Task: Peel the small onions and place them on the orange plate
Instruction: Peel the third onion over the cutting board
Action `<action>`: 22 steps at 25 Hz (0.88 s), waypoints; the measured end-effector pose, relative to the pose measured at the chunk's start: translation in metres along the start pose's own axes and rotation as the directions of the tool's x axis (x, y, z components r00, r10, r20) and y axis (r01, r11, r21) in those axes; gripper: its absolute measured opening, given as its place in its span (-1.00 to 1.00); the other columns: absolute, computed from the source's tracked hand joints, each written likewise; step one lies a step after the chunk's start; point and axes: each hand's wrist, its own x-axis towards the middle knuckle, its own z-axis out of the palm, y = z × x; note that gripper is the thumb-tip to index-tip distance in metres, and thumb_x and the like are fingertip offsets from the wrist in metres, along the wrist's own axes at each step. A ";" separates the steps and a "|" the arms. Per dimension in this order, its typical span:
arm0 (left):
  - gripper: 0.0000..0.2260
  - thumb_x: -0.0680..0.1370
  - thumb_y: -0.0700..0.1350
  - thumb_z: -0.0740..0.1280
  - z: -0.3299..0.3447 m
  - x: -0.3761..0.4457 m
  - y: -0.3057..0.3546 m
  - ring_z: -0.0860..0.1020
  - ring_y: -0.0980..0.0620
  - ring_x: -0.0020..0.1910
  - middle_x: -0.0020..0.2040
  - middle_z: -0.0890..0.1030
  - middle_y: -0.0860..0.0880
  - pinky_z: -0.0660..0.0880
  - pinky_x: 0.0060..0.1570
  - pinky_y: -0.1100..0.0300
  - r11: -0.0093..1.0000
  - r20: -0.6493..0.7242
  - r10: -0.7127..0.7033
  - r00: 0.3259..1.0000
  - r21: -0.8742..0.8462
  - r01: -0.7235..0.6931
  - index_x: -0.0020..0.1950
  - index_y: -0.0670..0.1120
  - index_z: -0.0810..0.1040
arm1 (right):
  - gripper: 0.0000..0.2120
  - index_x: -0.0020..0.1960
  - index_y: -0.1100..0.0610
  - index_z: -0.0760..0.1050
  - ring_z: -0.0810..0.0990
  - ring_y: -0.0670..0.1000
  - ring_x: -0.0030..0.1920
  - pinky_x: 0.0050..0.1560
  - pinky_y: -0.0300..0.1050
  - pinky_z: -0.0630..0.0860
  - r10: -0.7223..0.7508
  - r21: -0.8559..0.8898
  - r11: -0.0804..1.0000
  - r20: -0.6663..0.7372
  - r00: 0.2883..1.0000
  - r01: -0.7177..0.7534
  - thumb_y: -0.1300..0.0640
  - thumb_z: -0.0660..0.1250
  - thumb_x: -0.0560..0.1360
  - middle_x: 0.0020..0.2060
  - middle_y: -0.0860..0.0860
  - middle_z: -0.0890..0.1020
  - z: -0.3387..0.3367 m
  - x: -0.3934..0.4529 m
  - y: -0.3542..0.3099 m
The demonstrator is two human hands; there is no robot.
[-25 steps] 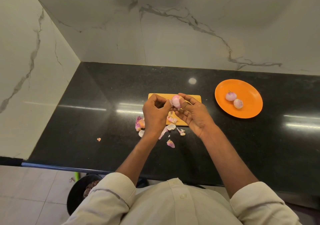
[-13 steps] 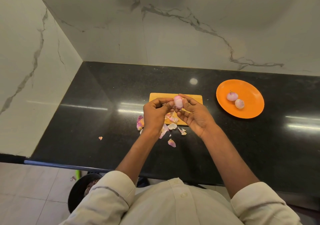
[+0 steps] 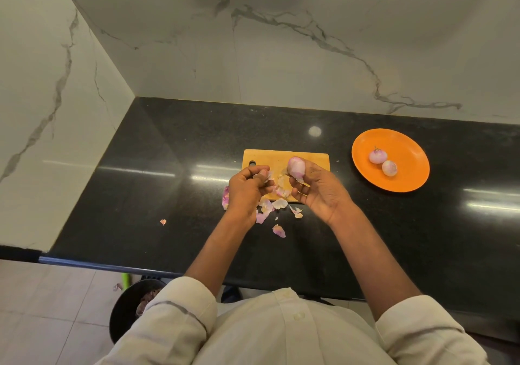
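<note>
My right hand (image 3: 318, 188) holds a small pinkish onion (image 3: 296, 167) between its fingertips, above the wooden cutting board (image 3: 281, 158). My left hand (image 3: 246, 188) is a little to the left of it, fingers curled, pinching a thin piece of onion skin (image 3: 266, 174). The two hands are apart. The orange plate (image 3: 405, 179) lies to the right on the black counter and carries two peeled onions (image 3: 378, 156), (image 3: 389, 167).
Loose onion skins (image 3: 278, 231) lie scattered on the counter and the board's near edge, with one small scrap (image 3: 163, 222) further left. Marble walls close the back and left. A dark bin (image 3: 126, 308) stands on the floor below the counter edge.
My hands have come apart: the left hand has pulled away to the left with a piece of skin, while the right hand keeps the onion.
</note>
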 end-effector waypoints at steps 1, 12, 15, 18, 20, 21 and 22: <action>-0.88 0.70 -0.18 0.38 -0.003 0.002 -0.001 0.70 -0.03 -0.04 0.02 0.73 -0.06 0.65 -0.08 0.15 0.995 -0.004 0.037 0.999 0.091 -0.036 0.11 -0.14 0.72 | -0.81 0.14 0.09 0.67 0.68 0.11 0.01 -0.02 -0.02 0.64 -0.035 -0.041 0.999 -0.014 0.999 0.035 0.21 0.27 0.70 0.15 0.16 0.69 -0.002 0.002 -0.001; -0.78 0.63 -0.08 0.51 0.014 0.002 0.006 0.71 0.11 0.14 0.10 0.77 0.06 0.65 0.25 0.11 0.774 0.271 0.402 0.875 0.409 -0.483 0.26 -0.08 0.74 | -0.81 0.18 0.13 0.67 0.76 0.11 0.12 0.05 -0.05 0.71 -0.196 -0.150 0.970 -0.028 0.980 0.190 0.20 0.47 0.57 0.10 0.11 0.75 -0.004 0.013 -0.004; -0.82 0.62 -0.10 0.51 0.016 0.005 0.007 0.74 0.06 0.07 0.03 0.78 0.03 0.68 0.20 0.01 0.762 0.280 0.426 0.860 0.402 -0.508 0.20 -0.12 0.76 | -0.78 0.18 0.12 0.69 0.75 0.09 0.13 0.09 -0.03 0.70 -0.221 -0.187 0.959 -0.023 0.975 0.213 0.20 0.50 0.54 0.11 0.12 0.74 -0.007 0.015 -0.009; -0.84 0.62 -0.12 0.52 0.017 0.008 0.011 0.75 0.04 0.01 -0.01 0.79 0.00 0.71 0.13 -0.04 0.775 0.286 0.419 0.862 0.381 -0.504 0.16 -0.14 0.78 | -0.75 0.18 0.13 0.70 0.75 0.09 0.13 0.15 0.00 0.69 -0.218 -0.190 0.959 -0.018 0.976 0.210 0.20 0.52 0.51 0.08 0.09 0.76 -0.010 0.016 -0.013; -0.86 0.61 -0.08 0.52 0.021 0.006 0.012 0.73 0.06 -0.04 -0.07 0.77 0.03 0.71 0.08 0.03 0.734 0.295 0.438 0.849 0.428 -0.527 0.09 -0.12 0.77 | -0.73 0.19 0.14 0.70 0.75 0.10 0.13 0.16 0.03 0.69 -0.213 -0.197 0.959 -0.015 0.977 0.206 0.21 0.53 0.49 0.07 0.10 0.77 -0.011 0.017 -0.013; -0.88 0.61 -0.07 0.52 0.024 0.005 0.013 0.71 0.07 -0.09 -0.11 0.75 0.04 0.70 0.03 0.11 0.713 0.291 0.447 0.846 0.456 -0.534 0.04 -0.11 0.75 | -0.72 0.19 0.15 0.70 0.75 0.10 0.13 0.17 0.04 0.69 -0.211 -0.195 0.959 -0.014 0.977 0.204 0.21 0.53 0.49 0.07 0.10 0.77 -0.010 0.018 -0.013; -0.89 0.61 -0.07 0.52 0.028 0.005 0.015 0.68 0.09 -0.13 -0.14 0.71 0.04 0.67 -0.04 0.19 0.692 0.284 0.457 0.843 0.481 -0.538 0.00 -0.10 0.71 | -0.72 0.19 0.15 0.70 0.75 0.10 0.13 0.16 0.04 0.69 -0.213 -0.191 0.960 -0.011 0.977 0.207 0.22 0.53 0.49 0.07 0.11 0.76 -0.009 0.019 -0.014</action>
